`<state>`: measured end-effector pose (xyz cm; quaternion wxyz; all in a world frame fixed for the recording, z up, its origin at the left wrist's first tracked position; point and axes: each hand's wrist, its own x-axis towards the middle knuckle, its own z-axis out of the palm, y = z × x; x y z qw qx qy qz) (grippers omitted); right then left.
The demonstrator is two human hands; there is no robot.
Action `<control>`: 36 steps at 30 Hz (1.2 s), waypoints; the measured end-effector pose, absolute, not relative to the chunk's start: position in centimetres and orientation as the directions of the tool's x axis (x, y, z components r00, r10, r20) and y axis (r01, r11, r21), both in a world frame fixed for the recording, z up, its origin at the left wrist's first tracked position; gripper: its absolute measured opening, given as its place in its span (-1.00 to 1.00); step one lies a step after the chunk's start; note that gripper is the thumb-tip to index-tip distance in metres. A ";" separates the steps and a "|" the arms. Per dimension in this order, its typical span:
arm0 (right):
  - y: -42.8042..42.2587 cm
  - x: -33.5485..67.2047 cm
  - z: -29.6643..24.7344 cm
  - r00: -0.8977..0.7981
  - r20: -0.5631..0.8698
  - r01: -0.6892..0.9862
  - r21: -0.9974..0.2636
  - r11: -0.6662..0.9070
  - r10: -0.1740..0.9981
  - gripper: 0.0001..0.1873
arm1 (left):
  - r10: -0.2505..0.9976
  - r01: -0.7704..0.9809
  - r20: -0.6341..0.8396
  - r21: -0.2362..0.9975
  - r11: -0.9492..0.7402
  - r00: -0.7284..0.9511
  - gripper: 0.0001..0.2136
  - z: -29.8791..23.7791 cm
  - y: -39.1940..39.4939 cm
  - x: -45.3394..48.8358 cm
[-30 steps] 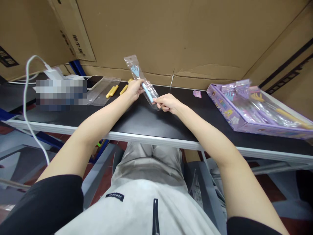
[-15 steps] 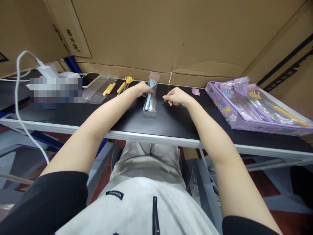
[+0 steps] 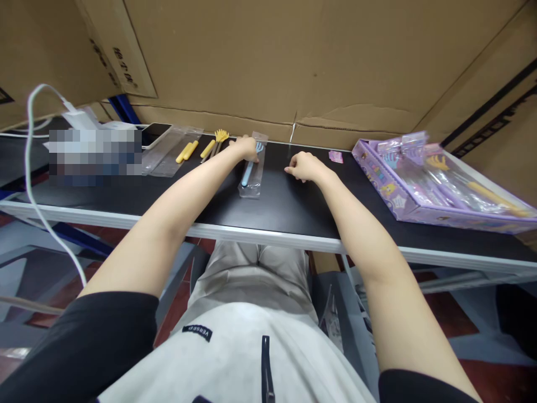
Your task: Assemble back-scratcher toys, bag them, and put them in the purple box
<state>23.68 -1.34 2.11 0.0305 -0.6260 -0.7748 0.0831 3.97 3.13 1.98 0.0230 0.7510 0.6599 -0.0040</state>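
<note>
While our left hand (image 3: 245, 148) rests over a clear bag (image 3: 250, 195) just short of twelve o'clock, the blue scratcher (image 3: 247, 174) lies inside that bag on the bench (image 3: 289, 210), claw toward twelve, handle toward six. We cannot tell whether the left fingers pinch the plastic or merely press on it. Our right hand (image 3: 307, 166) sits at one o'clock, apart from the bag, its fingers curled narrow with nothing visible between them.

We judge one part done: the blue scratcher is in its wrapping and down on the bench. Whether the bag is sealed is too small for us to read, so we count that as unsettled. At eleven, three yellow handles (image 3: 191, 150) and a yellow claw (image 3: 221, 135) look unpacked to us, though two handles overlap some flat bags (image 3: 161, 157), on or inside we cannot say.

Beyond our right hand we see a pink card (image 3: 335, 157), then, at two, a purple box (image 3: 388, 190) holding bagged scratchers (image 3: 497, 197). A phone (image 3: 156, 135) lies past ten, near a charger (image 3: 81, 118). Its white cable (image 3: 31, 157) hangs across our left side, and cardboard (image 3: 319, 73) at twelve limits our reach.
</note>
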 end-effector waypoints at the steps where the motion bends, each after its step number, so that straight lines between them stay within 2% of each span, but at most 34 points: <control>1: -1.3 23.7 2.0 -0.222 -0.057 0.965 -0.159 0.211 0.973 -0.80 | 0.994 0.995 -0.047 0.008 -0.096 0.097 -0.35 2.0 3.2 4.0; 3: -1.1 23.8 1.9 -0.232 -0.063 0.965 -0.139 0.221 0.971 -0.79 | 0.996 0.999 -0.086 -0.009 -0.041 0.040 -0.35 2.1 3.0 4.1; 13: -1.1 23.7 1.8 -0.246 -0.075 0.966 -0.100 0.238 0.966 -0.78 | 0.964 0.970 -0.151 -0.079 -0.231 0.218 -0.45 2.7 1.6 3.5; 18: -0.9 23.8 1.7 -0.258 -0.068 0.958 -0.147 0.246 0.964 -0.82 | 0.954 0.958 -0.097 -0.019 -0.286 0.283 -0.37 2.3 2.3 2.7; 27: -0.7 24.1 1.9 -0.257 -0.046 0.950 -0.193 0.244 0.965 -0.85 | 0.933 0.940 -0.115 0.041 -0.339 0.342 -0.37 2.8 1.4 1.4; 30: -0.5 24.5 2.3 -0.241 0.015 0.942 -0.238 0.237 0.971 -0.87 | 0.930 0.931 -0.069 0.089 -0.355 0.361 -0.39 2.1 0.8 0.8; 36: 1.0 26.9 4.3 -0.126 0.251 0.900 -0.377 0.216 0.960 -0.82 | 0.919 0.906 0.003 0.166 -0.389 0.394 -0.42 0.7 0.7 -0.4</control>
